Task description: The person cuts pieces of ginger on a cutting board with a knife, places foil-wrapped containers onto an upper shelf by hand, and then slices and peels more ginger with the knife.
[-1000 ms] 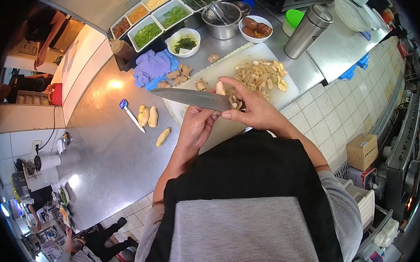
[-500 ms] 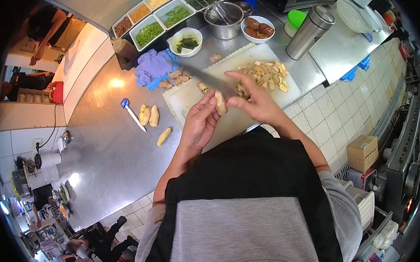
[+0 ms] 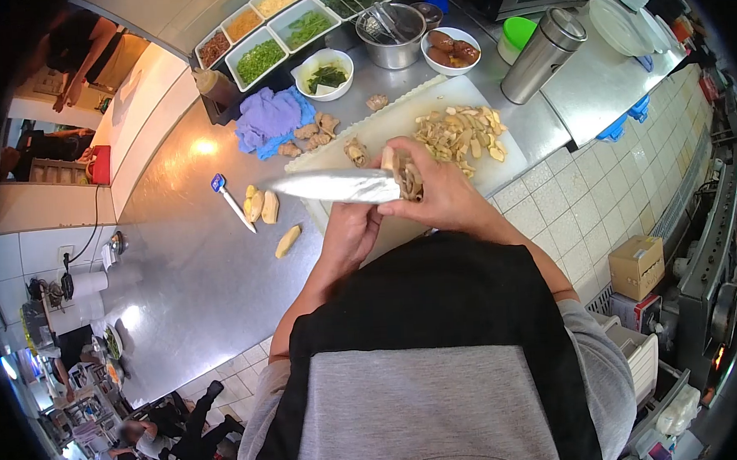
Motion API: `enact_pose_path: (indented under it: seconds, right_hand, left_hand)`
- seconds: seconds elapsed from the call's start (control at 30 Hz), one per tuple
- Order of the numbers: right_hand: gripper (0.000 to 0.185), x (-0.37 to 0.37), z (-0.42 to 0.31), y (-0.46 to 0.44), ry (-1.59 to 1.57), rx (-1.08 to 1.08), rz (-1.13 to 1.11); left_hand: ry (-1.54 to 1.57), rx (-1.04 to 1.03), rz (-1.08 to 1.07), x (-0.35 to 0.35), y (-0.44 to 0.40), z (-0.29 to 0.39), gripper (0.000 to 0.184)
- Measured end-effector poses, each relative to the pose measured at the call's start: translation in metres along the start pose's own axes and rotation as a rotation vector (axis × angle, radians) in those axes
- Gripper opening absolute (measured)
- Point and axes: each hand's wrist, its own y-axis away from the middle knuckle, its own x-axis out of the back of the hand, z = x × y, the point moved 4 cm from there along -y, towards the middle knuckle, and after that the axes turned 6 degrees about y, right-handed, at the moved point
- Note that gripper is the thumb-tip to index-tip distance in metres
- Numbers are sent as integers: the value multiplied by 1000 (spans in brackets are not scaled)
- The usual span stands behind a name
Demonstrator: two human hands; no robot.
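My right hand (image 3: 441,191) grips a kitchen knife (image 3: 329,187), its broad blade lying flat and pointing left. Under the blade, my left hand (image 3: 352,232) has its fingers curled; the blade covers their tips. A pale end of a piece of ginger (image 3: 389,159) shows above the blade, between the hands. Brownish peelings (image 3: 410,182) sit at the knife's heel by my right fingers. Both hands are over the white cutting board (image 3: 389,116), where a heap of ginger peelings (image 3: 463,133) lies at the right. A knobbly ginger piece (image 3: 355,151) rests just beyond the blade.
Peeled ginger pieces (image 3: 264,205) lie on the steel counter (image 3: 188,289) beside a white-and-blue tool (image 3: 232,202). Unpeeled ginger (image 3: 320,131) is near a purple cloth (image 3: 273,118). Bowls, tubs of chopped greens (image 3: 258,61), a steel pot (image 3: 392,41) and a flask (image 3: 543,54) stand behind.
The knife has swung from pointing up and left, blurred, to lying flat across my left hand. My right hand has moved slightly left and down, and the ginger is now mostly hidden.
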Motion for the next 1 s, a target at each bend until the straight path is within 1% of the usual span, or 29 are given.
enact_pose_path:
  seconds: [0.07,0.13,0.23,0.27,0.37,0.43,0.5,0.57,0.6,0.67,0.73,0.83,0.93,0.97,1.0]
  right_hand:
    - [79,1,4,-1,-87,5,24]
    - [74,5,0,-1,-199,-9,9]
    - [67,7,-5,2,-123,21,-2]
    - [65,7,-4,2,-144,42,22]
    - [60,6,2,0,-222,88,73]
    - [59,8,7,-5,-292,105,77]
    - [54,8,19,-9,-650,-24,-149]
    - [51,7,21,-7,-797,-85,-246]
    - [51,10,18,-6,-765,-75,-227]
    - [53,13,11,-3,-600,10,-131]
    - [59,13,-1,0,-332,154,21]
    - [69,10,-2,3,-83,219,141]
    - [67,10,-5,5,-50,24,-51]
    - [67,11,-5,4,-50,62,-3]
    - [68,11,-4,4,-50,100,45]
  left_hand:
    - [-66,28,-62,15,0,-9,40]
    - [-17,-24,-14,0,5,-2,35]
    - [0,-64,7,-7,7,3,31]
    - [-3,-71,5,-7,7,5,30]
    - [-91,-28,-69,5,3,-4,38]
    - [-60,26,-79,-2,6,-6,42]
    - [-15,61,-108,-11,7,-1,43]
    - [47,82,-151,-18,7,4,43]
    - [60,77,-157,-16,6,5,43]
    - [85,74,-172,-8,4,3,45]
    - [72,33,-111,-5,3,3,42]
    - [17,-52,-64,1,2,1,37]
    - [-58,-109,0,-4,7,2,33]
    - [-83,-122,26,-5,8,3,32]
    - [-132,-109,-10,-3,7,1,30]
